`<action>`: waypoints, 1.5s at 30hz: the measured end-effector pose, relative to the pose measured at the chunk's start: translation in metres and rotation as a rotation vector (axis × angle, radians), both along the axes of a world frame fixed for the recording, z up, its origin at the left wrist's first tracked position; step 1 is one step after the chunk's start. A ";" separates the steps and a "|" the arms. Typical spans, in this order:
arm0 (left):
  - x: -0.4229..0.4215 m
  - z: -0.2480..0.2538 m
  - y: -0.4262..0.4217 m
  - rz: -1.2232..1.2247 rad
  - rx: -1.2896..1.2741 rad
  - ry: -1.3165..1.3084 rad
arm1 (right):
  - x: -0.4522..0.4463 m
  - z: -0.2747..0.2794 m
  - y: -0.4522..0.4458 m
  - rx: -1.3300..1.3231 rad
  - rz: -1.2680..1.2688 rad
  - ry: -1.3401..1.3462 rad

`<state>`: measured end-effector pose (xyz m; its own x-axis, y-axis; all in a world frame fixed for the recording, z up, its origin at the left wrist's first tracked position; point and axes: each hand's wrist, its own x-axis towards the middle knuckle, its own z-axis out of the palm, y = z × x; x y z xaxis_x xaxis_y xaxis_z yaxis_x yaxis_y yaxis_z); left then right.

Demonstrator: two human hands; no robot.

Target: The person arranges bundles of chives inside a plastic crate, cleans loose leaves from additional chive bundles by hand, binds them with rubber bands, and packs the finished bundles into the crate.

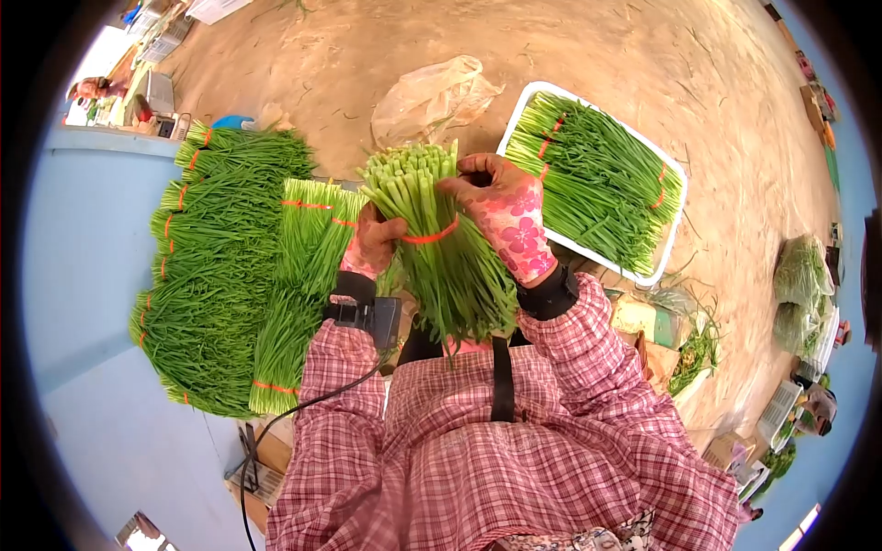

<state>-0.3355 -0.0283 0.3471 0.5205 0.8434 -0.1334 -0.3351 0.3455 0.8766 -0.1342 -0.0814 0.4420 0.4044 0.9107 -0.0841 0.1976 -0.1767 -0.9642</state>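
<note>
A thick bunch of garlic chives (432, 266) is held upright in front of my body, with pale cut stems at the top and green leaves hanging down. A red-orange band circles it below the stem ends. My left hand (375, 241) grips its left side, thumb across the stems near the band. On the other side, my right hand (505, 207) has its fingers bent and thumb against the upper stems. Both hands wear pink floral fingerless gloves. Some of the fingers are hidden behind the bunch.
Banded chive bunches (220, 275) are stacked at the left, beside more bunches (308, 230) nearer me. A white tray (668, 248) of banded chives lies at the right. A crumpled plastic bag (436, 96) rests on the dirt floor ahead. Loose greens (695, 354) lie at the lower right.
</note>
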 end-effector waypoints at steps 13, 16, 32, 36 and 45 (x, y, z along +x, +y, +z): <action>-0.002 -0.004 -0.007 0.010 -0.067 -0.061 | -0.006 0.001 -0.004 0.088 -0.076 -0.052; -0.008 -0.009 -0.008 -0.013 -0.071 -0.044 | -0.004 -0.001 0.003 0.031 -0.063 -0.120; -0.049 -0.042 -0.005 0.066 -0.030 0.194 | 0.102 0.107 -0.037 0.676 0.114 0.976; -0.062 -0.044 0.002 0.089 0.004 0.232 | 0.113 0.059 -0.061 0.313 0.446 0.198; -0.037 -0.012 0.009 -0.182 0.149 0.554 | 0.063 -0.038 0.020 0.252 0.646 -0.364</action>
<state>-0.3721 -0.0197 0.3349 0.5449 0.7777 -0.3134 0.2388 0.2143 0.9471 -0.0711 -0.0612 0.4041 -0.2500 0.9488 0.1928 0.4985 0.2969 -0.8145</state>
